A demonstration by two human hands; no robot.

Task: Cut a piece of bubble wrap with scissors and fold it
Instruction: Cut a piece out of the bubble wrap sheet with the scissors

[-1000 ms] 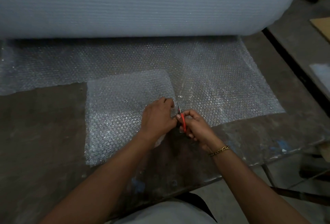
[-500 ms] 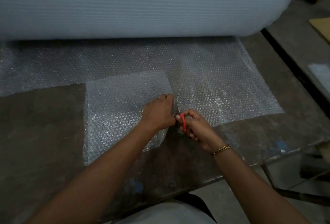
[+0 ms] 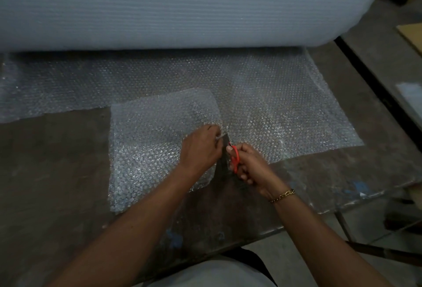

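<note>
The work surface is a dark, worn table [image 3: 57, 172] with patches of blue paint near its front edge. A very large roll of bubble wrap [image 3: 182, 5] lies across the far side of the table, spanning nearly the full width of the view. A sheet of bubble wrap [image 3: 274, 108] runs out from under the roll toward the person and lies flat on the table. To the right of the table, a grey floor and a piece of cardboard [image 3: 411, 35] are visible.

A partly cut flap of bubble wrap [image 3: 155, 140] lies to the left of the cut line, overlapping the table.

The left hand [image 3: 201, 149] rests palm down on the flap, fingers curled at its right edge, pinching the wrap beside the blades. The right hand [image 3: 249, 165] is closed around the red handles of the scissors [image 3: 234, 156]; a chain bracelet [image 3: 282, 195] sits on that wrist. The blades point away from the person, into the wrap between the flap and the sheet. Both forearms extend from the lower edge of the view.
</note>
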